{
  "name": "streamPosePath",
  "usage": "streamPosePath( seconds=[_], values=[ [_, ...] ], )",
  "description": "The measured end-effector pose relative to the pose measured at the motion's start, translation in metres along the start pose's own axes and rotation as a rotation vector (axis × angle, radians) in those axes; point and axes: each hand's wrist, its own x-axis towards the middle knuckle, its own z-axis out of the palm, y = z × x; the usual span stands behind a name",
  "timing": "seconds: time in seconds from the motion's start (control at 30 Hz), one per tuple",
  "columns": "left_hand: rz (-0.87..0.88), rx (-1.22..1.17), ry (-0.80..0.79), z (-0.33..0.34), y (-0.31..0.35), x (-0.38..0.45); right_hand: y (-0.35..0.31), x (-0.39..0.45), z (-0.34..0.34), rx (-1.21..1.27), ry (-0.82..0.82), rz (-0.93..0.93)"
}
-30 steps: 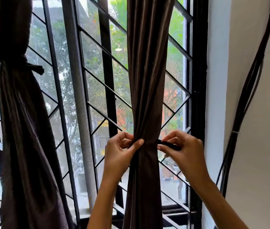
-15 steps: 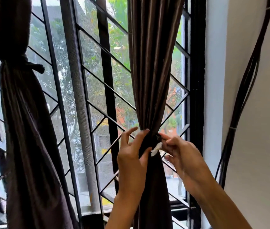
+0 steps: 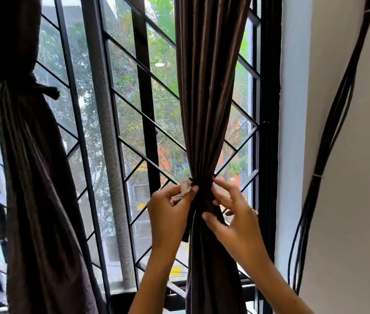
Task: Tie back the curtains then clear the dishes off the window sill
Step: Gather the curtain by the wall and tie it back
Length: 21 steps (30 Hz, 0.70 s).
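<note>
A dark brown curtain hangs in the middle of the window, gathered into a narrow waist by a dark tie-back band. My left hand pinches the band's pale end tab on the curtain's left side. My right hand touches the band from the right, its fingertips curled onto the gathered cloth. A second brown curtain at the left hangs knotted with its own tie. No dishes or sill surface show in this view.
Black window bars in a diagonal grid stand right behind the curtains. The black window frame and a white wall lie to the right, with a bundle of black cables running down the wall.
The band now sits wrapped around the curtain. The pale tab has moved from the right side to the left, and my left hand now pinches it. Both hands have risen slightly.
</note>
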Motion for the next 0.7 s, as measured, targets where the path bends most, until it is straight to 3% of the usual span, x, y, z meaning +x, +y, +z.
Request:
streamPosePath(
  seconds=[0.17,0.33,0.6,0.7],
  values=[
    [-0.119,-0.137,-0.056,0.000,0.002,0.001,0.017,-0.005,0.011,-0.348,0.180,-0.171],
    [-0.156,-0.212,-0.087,0.005,0.001,0.002,0.018,-0.004,0.024,-0.500,0.380,-0.283],
    [-0.095,-0.205,-0.087,0.008,-0.002,0.000,0.032,0.004,0.023,-0.311,0.375,-0.382],
    [0.035,-0.073,-0.001,0.009,-0.005,-0.003,0.032,0.009,0.014,-0.061,0.376,-0.309]
  ],
)
